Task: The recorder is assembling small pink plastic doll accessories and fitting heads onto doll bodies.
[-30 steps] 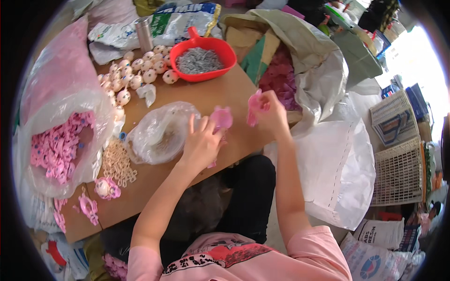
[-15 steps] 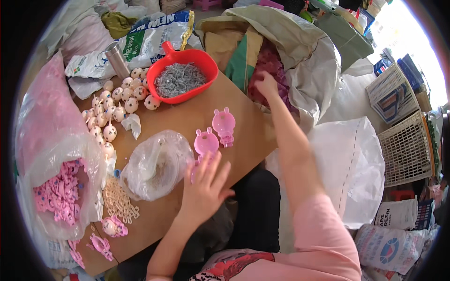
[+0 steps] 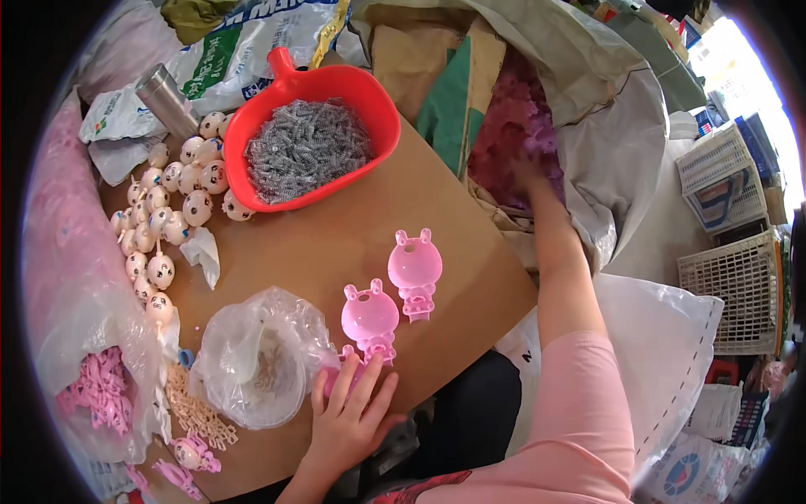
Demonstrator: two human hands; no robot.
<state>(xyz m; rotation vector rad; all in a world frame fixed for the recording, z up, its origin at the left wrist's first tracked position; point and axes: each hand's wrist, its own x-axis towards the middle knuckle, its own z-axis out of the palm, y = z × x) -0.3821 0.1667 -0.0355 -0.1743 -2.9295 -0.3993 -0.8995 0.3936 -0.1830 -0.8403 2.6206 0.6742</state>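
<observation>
Two pink animal-shaped plastic shells lie on the brown table (image 3: 353,244): one (image 3: 370,318) near the front edge, the other (image 3: 415,270) just right of it. My left hand (image 3: 351,414) rests flat on the table with fingers spread, its fingertips touching a pink piece just below the nearer shell. My right hand (image 3: 527,172) reaches into a large sack (image 3: 604,151) full of pink plastic parts (image 3: 512,134); its fingers are buried there, so I cannot see whether they grip anything.
A red scoop (image 3: 311,139) full of small metal springs sits at the back. White animal-face heads (image 3: 172,214) lie in a group at left. A clear plastic bag (image 3: 260,357) sits beside my left hand. White baskets (image 3: 730,286) stand at right.
Both pink shells went from my hands onto the table. My left hand dropped to the front edge, and my right hand reached out into the sack of pink parts.
</observation>
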